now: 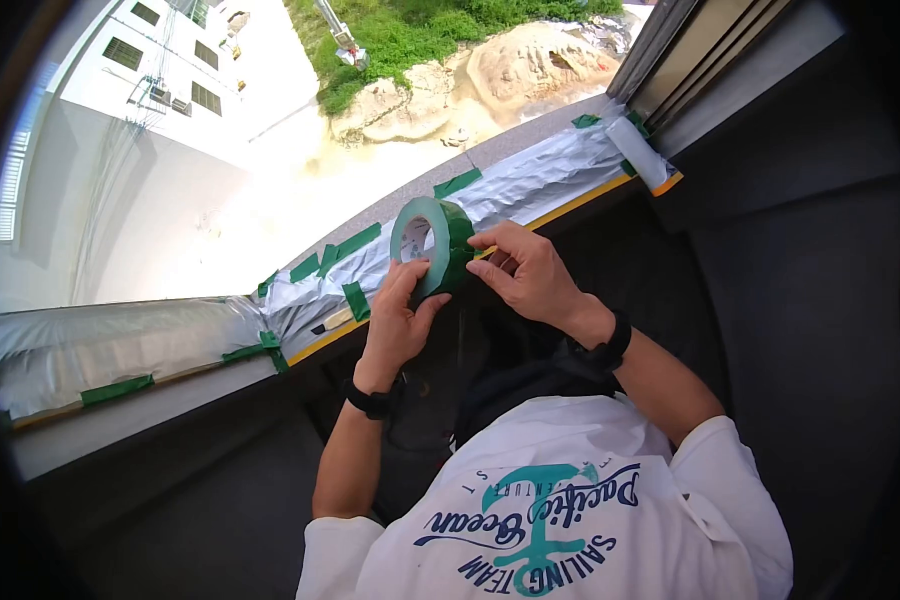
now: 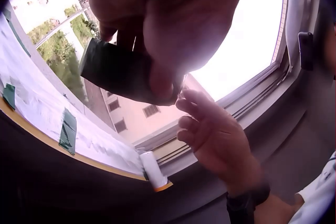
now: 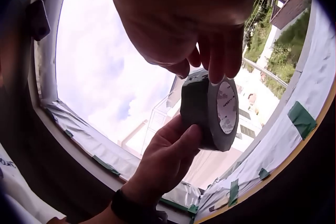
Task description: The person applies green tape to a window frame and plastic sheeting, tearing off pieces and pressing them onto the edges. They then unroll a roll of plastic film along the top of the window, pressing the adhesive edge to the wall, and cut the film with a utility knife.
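A thick roll of green tape (image 1: 457,232) with a white printed core is held up in front of the window sill. My left hand (image 1: 395,335) grips it from below, thumb on the near side and fingers around the core side. At the roll's right side, my right hand (image 1: 538,278) has its thumb and index finger close together, pinching the tape's edge. From the right wrist, the roll (image 3: 198,111) shows its core facing right, and the right fingertips (image 3: 215,74) lie at its upper rim. Against the bright window, the roll (image 2: 118,71) looks dark in the left wrist view.
Silvery-white plastic sheeting (image 1: 550,180) covers the sill, fixed with green tape strips (image 1: 355,300) and edged in yellow. A small white-wrapped roll (image 1: 648,155) hangs at the sill's right end. A brush-like tool (image 1: 332,322) lies by the corner. Outside are a building and sand piles.
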`<action>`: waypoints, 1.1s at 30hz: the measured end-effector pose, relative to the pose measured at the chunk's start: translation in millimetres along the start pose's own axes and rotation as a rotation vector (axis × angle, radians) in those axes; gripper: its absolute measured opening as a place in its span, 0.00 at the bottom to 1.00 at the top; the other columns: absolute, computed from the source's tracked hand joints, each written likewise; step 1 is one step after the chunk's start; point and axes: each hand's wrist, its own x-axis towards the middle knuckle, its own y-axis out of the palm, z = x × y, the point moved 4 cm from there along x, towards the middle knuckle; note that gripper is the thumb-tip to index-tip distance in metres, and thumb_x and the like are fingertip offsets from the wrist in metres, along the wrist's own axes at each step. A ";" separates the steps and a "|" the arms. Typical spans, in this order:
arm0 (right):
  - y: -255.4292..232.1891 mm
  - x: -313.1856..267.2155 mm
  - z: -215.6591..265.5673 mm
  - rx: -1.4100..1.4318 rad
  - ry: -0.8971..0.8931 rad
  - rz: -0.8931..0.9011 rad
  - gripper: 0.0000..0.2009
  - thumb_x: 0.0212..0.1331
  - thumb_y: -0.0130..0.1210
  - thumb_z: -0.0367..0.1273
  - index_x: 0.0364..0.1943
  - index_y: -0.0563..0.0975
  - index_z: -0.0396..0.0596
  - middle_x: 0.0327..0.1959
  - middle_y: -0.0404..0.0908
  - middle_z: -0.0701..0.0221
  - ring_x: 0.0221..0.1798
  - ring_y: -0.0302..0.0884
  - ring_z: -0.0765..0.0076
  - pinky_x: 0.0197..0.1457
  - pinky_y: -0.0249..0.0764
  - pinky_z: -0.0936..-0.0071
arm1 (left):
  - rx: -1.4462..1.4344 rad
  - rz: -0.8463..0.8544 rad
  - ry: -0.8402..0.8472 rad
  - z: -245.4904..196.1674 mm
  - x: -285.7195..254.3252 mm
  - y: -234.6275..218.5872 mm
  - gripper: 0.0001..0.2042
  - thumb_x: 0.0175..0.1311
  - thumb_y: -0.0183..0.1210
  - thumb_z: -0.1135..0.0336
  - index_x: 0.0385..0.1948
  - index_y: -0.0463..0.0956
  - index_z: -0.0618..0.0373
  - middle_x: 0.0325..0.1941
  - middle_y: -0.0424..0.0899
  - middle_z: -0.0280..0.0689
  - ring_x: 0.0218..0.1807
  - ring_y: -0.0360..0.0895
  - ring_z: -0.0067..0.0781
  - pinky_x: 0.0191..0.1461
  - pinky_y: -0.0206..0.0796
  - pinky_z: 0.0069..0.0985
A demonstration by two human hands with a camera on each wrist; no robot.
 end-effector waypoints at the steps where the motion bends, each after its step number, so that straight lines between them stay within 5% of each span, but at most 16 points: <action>1: -0.5 -0.5 3.1 -0.004 -0.047 -0.016 0.12 0.58 0.64 0.27 0.44 0.79 0.37 0.38 0.79 0.63 0.27 0.81 0.69 0.31 0.75 0.75 | 0.026 -0.015 0.040 -6.8 -0.7 1.4 0.17 0.57 0.67 0.71 0.48 0.76 0.60 0.50 0.82 0.46 0.56 0.78 0.52 0.75 0.53 0.51; 16: -37.9 -9.4 27.2 -0.027 -0.052 0.035 0.05 0.58 0.63 0.23 0.35 0.78 0.38 0.31 0.78 0.65 0.31 0.80 0.70 0.35 0.74 0.74 | 0.172 0.044 0.247 -67.6 16.2 -1.8 0.18 0.53 0.68 0.74 0.47 0.76 0.60 0.50 0.81 0.44 0.56 0.78 0.50 0.74 0.54 0.53; 23: -56.5 -10.4 42.1 -0.170 -0.216 0.083 0.04 0.60 0.61 0.23 0.35 0.76 0.40 0.32 0.78 0.65 0.30 0.78 0.66 0.35 0.74 0.71 | 0.214 0.062 0.241 -91.9 25.9 1.3 0.19 0.52 0.69 0.74 0.47 0.76 0.59 0.50 0.81 0.43 0.57 0.77 0.51 0.74 0.56 0.50; 33: -110.1 -26.4 60.0 -0.110 -0.308 -0.159 0.05 0.56 0.64 0.22 0.35 0.79 0.40 0.32 0.80 0.65 0.31 0.82 0.66 0.32 0.75 0.72 | 0.188 0.099 0.274 -135.0 44.4 27.8 0.18 0.55 0.68 0.72 0.48 0.76 0.58 0.50 0.81 0.43 0.55 0.77 0.52 0.72 0.58 0.52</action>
